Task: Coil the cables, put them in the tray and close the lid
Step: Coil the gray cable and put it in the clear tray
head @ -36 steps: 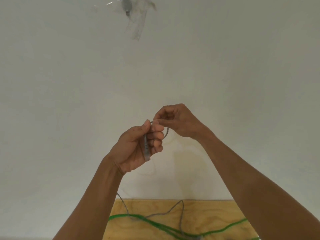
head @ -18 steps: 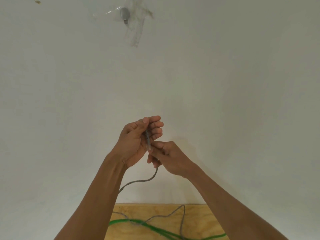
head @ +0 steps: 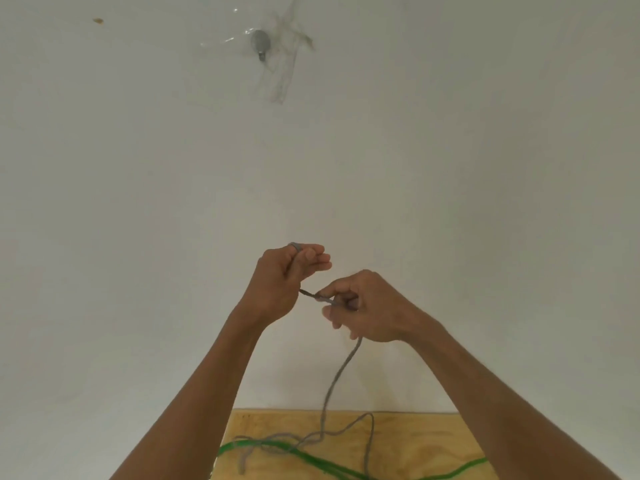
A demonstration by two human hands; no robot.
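Two cables: I see a grey one and a green one, and only the grey one is in the hands.
Grey cable [head: 337,374]: I see it held up in front of the white wall, above the wooden tabletop; a short taut stretch runs between the two hands, and from under the right hand it hangs down to the tabletop, where its slack lies in loose bends.
Loop: a small turn of the grey cable shows over the top of the left hand's fingers.
Left hand [head: 282,280]: raised above the tabletop, fingers curled around the grey cable, gripping it.
Right hand [head: 369,308]: just beside the left hand and slightly lower, thumb and forefinger pinching the grey cable, the other fingers curled under.
Green cable [head: 313,460]: I see it lying on the tabletop, crossing the grey cable's slack at the near edge of the view; neither hand touches it.
Wooden tabletop [head: 415,438]: pale plywood, butting against the wall below the hands; only its far strip shows.
White wall [head: 138,202]: fills most of the view behind the hands.
Hook [head: 259,43]: a small grey fixing high on the wall, well above the tabletop, under what looks like clear tape; I cannot tell more.
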